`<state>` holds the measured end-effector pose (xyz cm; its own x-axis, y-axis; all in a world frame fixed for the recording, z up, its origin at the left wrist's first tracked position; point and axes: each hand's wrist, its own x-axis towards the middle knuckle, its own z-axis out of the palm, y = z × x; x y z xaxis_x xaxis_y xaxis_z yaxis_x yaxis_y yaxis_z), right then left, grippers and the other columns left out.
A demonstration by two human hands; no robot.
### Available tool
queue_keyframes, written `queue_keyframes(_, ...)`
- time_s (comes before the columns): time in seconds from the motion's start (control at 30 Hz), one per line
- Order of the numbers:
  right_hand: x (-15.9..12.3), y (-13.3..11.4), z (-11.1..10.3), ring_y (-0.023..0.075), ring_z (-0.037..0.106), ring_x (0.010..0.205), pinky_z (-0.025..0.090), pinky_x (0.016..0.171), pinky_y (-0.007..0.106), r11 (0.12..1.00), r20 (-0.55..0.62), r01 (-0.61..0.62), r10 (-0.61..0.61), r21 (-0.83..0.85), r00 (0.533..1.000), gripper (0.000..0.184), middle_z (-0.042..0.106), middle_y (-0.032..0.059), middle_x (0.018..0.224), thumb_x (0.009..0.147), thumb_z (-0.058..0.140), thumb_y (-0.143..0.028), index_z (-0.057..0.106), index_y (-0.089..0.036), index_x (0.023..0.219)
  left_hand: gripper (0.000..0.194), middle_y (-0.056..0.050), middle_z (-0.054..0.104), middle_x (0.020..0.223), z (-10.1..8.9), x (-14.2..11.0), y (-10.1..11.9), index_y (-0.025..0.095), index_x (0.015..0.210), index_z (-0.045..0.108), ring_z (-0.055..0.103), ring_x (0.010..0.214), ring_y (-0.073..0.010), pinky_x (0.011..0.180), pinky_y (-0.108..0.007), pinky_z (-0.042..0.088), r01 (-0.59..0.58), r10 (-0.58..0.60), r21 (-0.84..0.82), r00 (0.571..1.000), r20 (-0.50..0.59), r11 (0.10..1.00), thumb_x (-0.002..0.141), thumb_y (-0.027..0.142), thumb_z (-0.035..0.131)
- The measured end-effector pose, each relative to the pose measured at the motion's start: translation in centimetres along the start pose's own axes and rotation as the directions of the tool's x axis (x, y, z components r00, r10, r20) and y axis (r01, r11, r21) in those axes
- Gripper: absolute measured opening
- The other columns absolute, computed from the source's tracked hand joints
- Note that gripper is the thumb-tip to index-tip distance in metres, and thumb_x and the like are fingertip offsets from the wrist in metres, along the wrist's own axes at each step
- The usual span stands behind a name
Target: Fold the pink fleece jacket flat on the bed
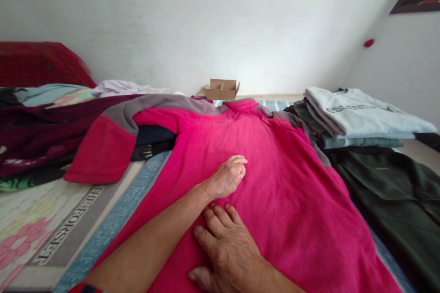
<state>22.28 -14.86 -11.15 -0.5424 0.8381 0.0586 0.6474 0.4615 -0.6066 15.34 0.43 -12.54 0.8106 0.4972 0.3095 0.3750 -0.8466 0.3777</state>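
Observation:
A pink fleece jacket (275, 183) with grey shoulder panels lies spread out before me, its collar at the far end. One sleeve (103, 146) stretches out to the left over other clothes. My left hand (227, 176) rests on the middle of the fleece, fingers curled in and no fold of cloth visible in them. Just nearer to me, my right hand (228, 247) lies flat on the same fabric with its fingers slightly apart. The jacket's lower edge runs out of view.
Folded clothes are stacked at right, a light grey printed shirt (364, 110) on top. Beside them lies a dark green garment (388, 183). Maroon clothing (51, 128) is heaped at left. A small cardboard box (222, 89) stands by the white wall (206, 23).

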Motion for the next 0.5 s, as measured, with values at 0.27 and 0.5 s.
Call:
queue_keyframes(0.27, 0.0, 0.0, -0.2, 0.0302, 0.019, 0.137, 0.012, 0.11, 0.053, 1.0, -0.019, 0.018, -0.018, 0.004, 1.0, 0.061, 0.032, 0.0121, 0.146, 0.085, 0.045, -0.052, 0.038, -0.021, 0.137, 0.019, -0.011, 0.059, 0.12, -0.1, 0.0, 0.4, 0.016, 0.074, 0.057, 0.045, 0.122, -0.0214, 0.106, -0.037, 0.036, 0.003, -0.004, 0.014, 0.998, 0.066, 1.0, 0.085, 0.012, 0.043)
queue_keyframes(0.5, 0.1, -0.5, -0.9, 0.029, 0.019, 0.136, 0.012, 0.111, 0.051, 0.999, -0.033, 0.034, -0.034, 0.017, 0.999, 0.067, 0.029, 0.0078, 0.148, 0.083, 0.048, -0.046, 0.027, -0.024, 0.143, 0.02, -0.015, 0.059, 0.12, -0.2, 0.1, 1.5, 0.013, 0.081, 0.06, 0.046, 0.123, -0.0232, 0.107, -0.039, 0.036, -0.039, 0.022, 0.157, 0.994, 0.11, 0.987, 0.084, 0.008, 0.04)
